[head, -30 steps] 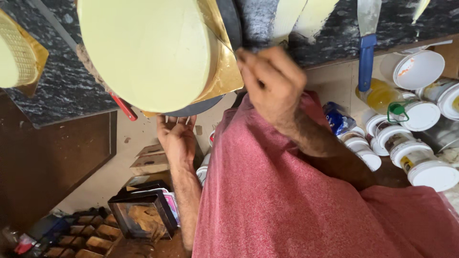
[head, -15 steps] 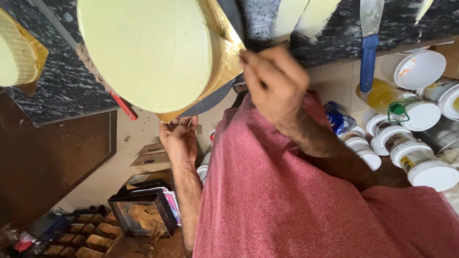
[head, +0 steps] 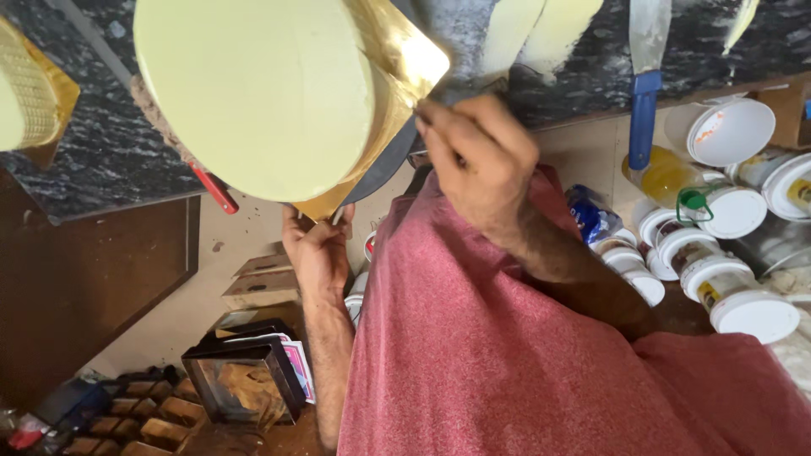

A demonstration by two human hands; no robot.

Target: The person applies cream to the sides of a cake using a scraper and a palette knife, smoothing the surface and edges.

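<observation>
**Two hands on the gold board under a pale yellow round cake**

Head view looks down and is rotated, so the counter edge runs across the top. A round cake (head: 253,93) with smooth pale yellow icing sits on a shiny gold cake board (head: 397,59), and both rest on a dark speckled stone counter (head: 84,169). The cake fills the upper middle of the frame, and a gold corner of the board sticks out past it toward the right.

Hand at frame left (head: 317,249): fingers curled up, pinching the lower corner of the gold board at the counter edge. Closed grip on the board. Forearm runs down frame beside the red shirt (head: 524,363).

Hand at frame right (head: 477,156): fingers bunched together at the board's edge beside the cake wall, touching the gold rim. Looks closed on the rim, but the fingertips are partly hidden, so the exact pinch is unclear.

A red-handled tool (head: 213,187) pokes out from under the cake at lower left. A blue-handled palette knife (head: 646,84) lies on the counter to the right, near pale icing smears (head: 541,34). A second yellow textured cake on gold board (head: 29,93) sits at the far left edge.

Below the counter: white-lidded tubs (head: 731,211) clustered at right, and a dark box (head: 245,380) at lower left.
</observation>
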